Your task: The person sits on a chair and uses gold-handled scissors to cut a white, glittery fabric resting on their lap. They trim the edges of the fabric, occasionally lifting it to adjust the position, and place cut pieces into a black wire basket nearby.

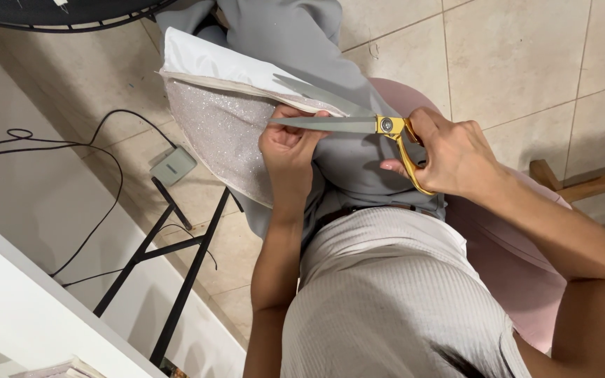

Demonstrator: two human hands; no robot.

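My right hand (456, 154) grips the gold handles of a pair of large scissors (348, 124), whose grey blades are spread apart and point left. Between the blades lies the edge of a glittery white fabric piece (218, 133) with a plain white layer (208, 61) along its top. My left hand (287, 150) pinches that fabric just under the lower blade, holding it over my lap. Grey trousers (295, 42) lie beneath the fabric.
I sit on a pink padded seat (519, 280). On the tiled floor (519, 56) to the left lie black cables (99, 161) and a small grey adapter box (173, 165). Black metal table legs (176, 259) and a white tabletop (29, 301) stand at lower left. A wooden bar (596, 183) shows at right.
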